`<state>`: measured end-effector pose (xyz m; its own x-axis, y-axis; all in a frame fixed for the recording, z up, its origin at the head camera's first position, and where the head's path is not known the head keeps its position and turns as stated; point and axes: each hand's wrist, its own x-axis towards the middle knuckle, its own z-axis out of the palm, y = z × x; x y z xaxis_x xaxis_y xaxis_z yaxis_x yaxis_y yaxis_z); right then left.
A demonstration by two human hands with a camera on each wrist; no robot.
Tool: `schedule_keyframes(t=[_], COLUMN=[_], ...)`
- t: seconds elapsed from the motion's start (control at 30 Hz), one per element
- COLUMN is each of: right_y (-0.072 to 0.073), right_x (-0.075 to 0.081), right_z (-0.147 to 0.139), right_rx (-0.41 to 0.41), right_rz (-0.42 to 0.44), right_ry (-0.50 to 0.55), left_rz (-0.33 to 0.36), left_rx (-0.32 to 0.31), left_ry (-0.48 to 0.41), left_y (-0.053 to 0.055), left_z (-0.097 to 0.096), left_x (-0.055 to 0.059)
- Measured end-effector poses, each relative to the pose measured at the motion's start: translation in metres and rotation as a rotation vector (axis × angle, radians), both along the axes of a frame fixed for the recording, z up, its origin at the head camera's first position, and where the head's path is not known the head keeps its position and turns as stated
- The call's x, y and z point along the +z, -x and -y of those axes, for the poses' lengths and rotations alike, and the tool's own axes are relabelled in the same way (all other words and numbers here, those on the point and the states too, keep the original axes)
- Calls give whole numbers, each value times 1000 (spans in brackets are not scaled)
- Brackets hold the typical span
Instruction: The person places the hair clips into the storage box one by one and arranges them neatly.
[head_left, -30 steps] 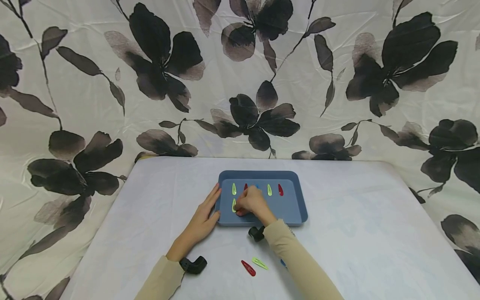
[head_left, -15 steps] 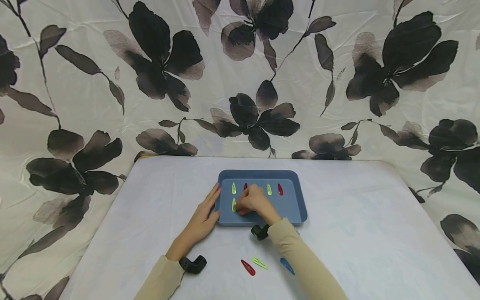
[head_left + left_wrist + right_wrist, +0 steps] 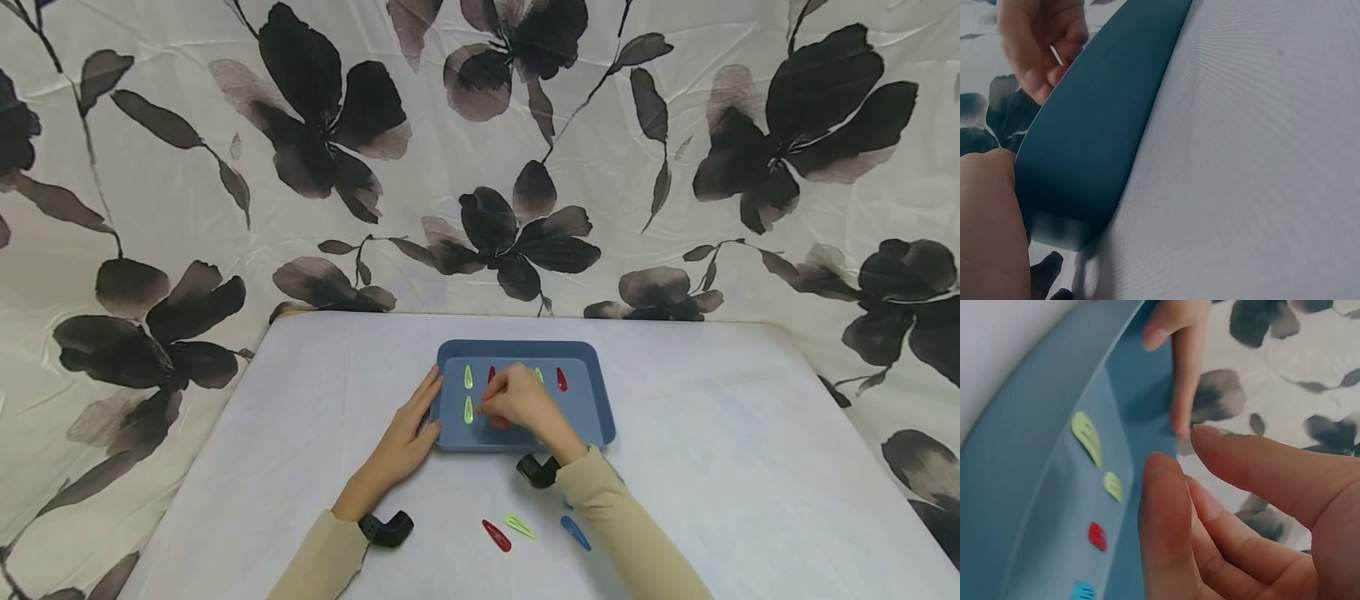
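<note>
A blue tray [image 3: 592,417] holds several snap hair clips set in rows. My left hand [image 3: 401,437] rests along the tray's left side, fingers straight; in the left wrist view the thumb side [image 3: 988,219] touches the wall. Over the tray hovers my right hand [image 3: 517,400], just right of a green hair clip [image 3: 468,410] in the nearer row. Its thumb and index finger are apart with nothing between them in the right wrist view. Behind lie another green clip [image 3: 468,377] and a red clip [image 3: 562,379]. A blue clip [image 3: 1083,590] shows only in the right wrist view.
On the white table [image 3: 750,467] in front of the tray lie a red clip [image 3: 496,536], a green clip [image 3: 520,526] and a blue clip [image 3: 575,533]. Part of another blue clip [image 3: 567,505] shows beside the right sleeve. A floral cloth [image 3: 420,167] hangs behind.
My right hand has let go of the nearer green clip and shifted slightly right, uncovering it. The sleeve has moved right, revealing blue clips on the table. My left hand stays put.
</note>
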<state>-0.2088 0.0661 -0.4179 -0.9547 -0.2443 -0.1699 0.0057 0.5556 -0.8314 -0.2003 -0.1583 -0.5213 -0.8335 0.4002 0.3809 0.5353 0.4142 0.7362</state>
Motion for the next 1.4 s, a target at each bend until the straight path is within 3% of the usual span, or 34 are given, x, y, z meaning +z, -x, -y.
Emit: schedule_keyframes(t=[0.3,0.67,0.93,1.1,1.4], right_y=[-27,-58,-79,-89,-95], right_x=[13,8,-4,-14,-30], right_z=[-8,-12,-13,-13,-10], right_rx=[85,166,264,303,322], right_rz=[-107,-201,-181,-148,-140], right_ry=[-52,-148,-163,-230,-337], left_rz=[21,-3,-3,-16,-6], left_rx=[24,15,6,-6,0], left_ry=[14,7,3,-15,-8], left_y=[-2,-1,0,1,0], left_z=[-1,-1,1,1,0], left_x=[2,1,0,-1,0])
